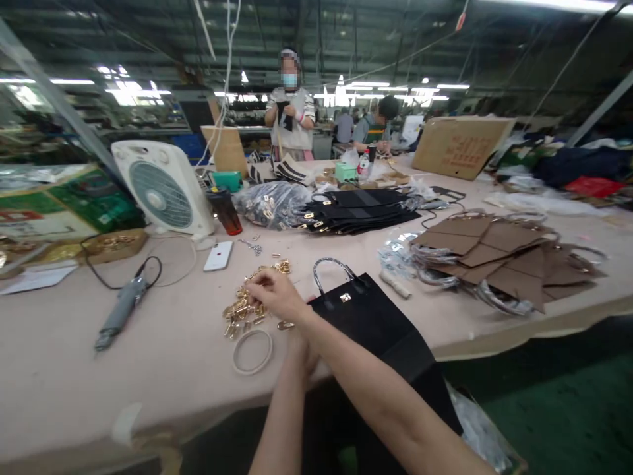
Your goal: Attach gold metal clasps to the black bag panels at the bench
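Observation:
My right hand (274,290) reaches across my left arm to a pile of small gold-coloured metal fittings (242,310). Its fingers are pinched together at the pile, on a gold fitting that they largely cover. Under the right forearm, my left hand (307,353) grips the left edge of a black handbag (380,323); most of its fingers are hidden. The handbag leans over the table's front edge, its wrapped handle (329,264) standing up and a small gold plate (345,298) near its top. A roll of tape (252,351) lies just below the pile.
An electric screwdriver (121,313), a phone (218,256) and a white fan (163,188) are on the left. Black bag pieces (361,208) lie stacked behind, brown bags (489,251) to the right. A masked person (291,112) stands across the table (188,343).

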A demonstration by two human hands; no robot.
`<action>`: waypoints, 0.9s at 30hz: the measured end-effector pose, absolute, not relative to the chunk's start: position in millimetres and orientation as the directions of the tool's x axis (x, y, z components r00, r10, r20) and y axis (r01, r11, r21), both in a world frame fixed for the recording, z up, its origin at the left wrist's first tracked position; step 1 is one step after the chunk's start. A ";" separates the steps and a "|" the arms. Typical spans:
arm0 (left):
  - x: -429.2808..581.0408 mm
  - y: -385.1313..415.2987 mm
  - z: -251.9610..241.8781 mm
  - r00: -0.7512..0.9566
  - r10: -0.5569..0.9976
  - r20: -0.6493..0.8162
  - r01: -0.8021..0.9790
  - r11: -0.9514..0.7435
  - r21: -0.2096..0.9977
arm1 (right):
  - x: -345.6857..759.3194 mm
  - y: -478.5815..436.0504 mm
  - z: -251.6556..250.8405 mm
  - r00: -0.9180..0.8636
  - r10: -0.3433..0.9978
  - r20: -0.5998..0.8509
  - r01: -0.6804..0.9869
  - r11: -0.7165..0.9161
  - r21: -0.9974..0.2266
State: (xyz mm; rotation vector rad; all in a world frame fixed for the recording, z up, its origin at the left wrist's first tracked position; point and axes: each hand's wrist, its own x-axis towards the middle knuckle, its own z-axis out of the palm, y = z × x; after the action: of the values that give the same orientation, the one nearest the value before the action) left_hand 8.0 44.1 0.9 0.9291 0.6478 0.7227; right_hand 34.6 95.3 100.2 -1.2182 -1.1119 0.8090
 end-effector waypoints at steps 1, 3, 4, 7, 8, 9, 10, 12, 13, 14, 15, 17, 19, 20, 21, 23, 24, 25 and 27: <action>8.9 43.3 1.1 0.588 0.786 -0.192 -0.338 0.454 0.824 | 44.8 92.0 99.8 0.333 0.919 0.209 -0.010 0.225 -0.974; 10.6 43.1 0.4 0.556 0.805 -0.207 -0.453 0.502 0.737 | 72.7 80.0 99.4 0.422 0.882 0.212 -0.143 0.295 -0.945; 11.1 43.3 -0.2 0.559 0.798 -0.223 -0.501 0.540 0.676 | 88.7 71.4 99.3 0.479 0.854 0.205 -0.217 0.342 -0.914; 10.6 43.4 -2.6 0.603 0.757 -0.251 -0.577 0.631 0.519 | 132.2 37.9 95.8 0.596 0.782 0.182 -0.248 0.395 -0.885; 10.2 43.2 -3.2 0.612 0.750 -0.250 -0.580 0.641 0.503 | 142.5 25.3 92.8 0.616 0.768 0.174 -0.232 0.389 -0.892; 9.8 43.0 -3.5 0.616 0.748 -0.245 -0.582 0.642 0.499 | 150.0 12.4 88.4 0.624 0.764 0.163 -0.213 0.367 -0.906; 9.4 42.8 -3.7 0.618 0.749 -0.239 -0.585 0.641 0.497 | 154.6 -0.3 82.7 0.619 0.772 0.146 -0.191 0.327 -0.925; 8.8 42.7 -3.7 0.621 0.751 -0.227 -0.591 0.638 0.495 | 156.4 -23.7 67.6 0.577 0.811 0.102 -0.137 0.220 -0.966; 8.7 42.7 -3.7 0.620 0.753 -0.221 -0.595 0.634 0.493 | 154.5 -33.6 58.8 0.550 0.831 0.082 -0.107 0.168 -0.980; 8.6 42.7 -3.9 0.619 0.755 -0.217 -0.599 0.632 0.491 | 151.6 -41.7 49.8 0.528 0.847 0.068 -0.076 0.127 -0.989; 8.6 42.6 -4.2 0.617 0.758 -0.211 -0.604 0.628 0.490 | 148.1 -48.0 41.1 0.510 0.858 0.060 -0.047 0.098 -0.994; 8.8 42.2 -5.4 0.607 0.769 -0.201 -0.616 0.615 0.493 | 141.9 -55.1 26.7 0.495 0.867 0.064 0.005 0.071 -0.997; 9.2 41.6 -6.7 0.597 0.777 -0.199 -0.621 0.605 0.498 | 138.5 -56.8 18.4 0.488 0.865 0.112 0.067 0.091 -0.994; 9.4 41.2 -7.1 0.596 0.778 -0.198 -0.622 0.604 0.499 | 138.1 -56.6 16.6 0.482 0.861 0.162 0.114 0.122 -0.986; 9.5 40.9 -7.3 0.597 0.778 -0.198 -0.622 0.604 0.499 | 138.2 -56.0 16.2 0.472 0.853 0.223 0.176 0.157 -0.972; 9.6 40.4 -6.8 0.603 0.773 -0.199 -0.621 0.611 0.492 | 139.2 -55.1 17.8 0.437 0.833 0.339 0.319 0.209 -0.925; 9.6 40.3 -6.3 0.604 0.771 -0.199 -0.621 0.613 0.488 | 139.7 -54.9 19.1 0.415 0.830 0.374 0.380 0.215 -0.900; 9.5 40.1 -5.7 0.604 0.772 -0.200 -0.623 0.613 0.486 | 139.9 -54.8 20.2 0.394 0.832 0.390 0.426 0.211 -0.880; 9.5 39.9 -4.8 0.598 0.776 -0.201 -0.626 0.609 0.487 | 139.1 -54.9 20.9 0.368 0.838 0.403 0.490 0.194 -0.850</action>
State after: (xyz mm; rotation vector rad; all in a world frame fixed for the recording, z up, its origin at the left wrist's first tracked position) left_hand 9.5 39.9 -4.8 0.3895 0.4183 0.8371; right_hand 139.1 -54.9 20.9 -1.4539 -1.2761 0.3722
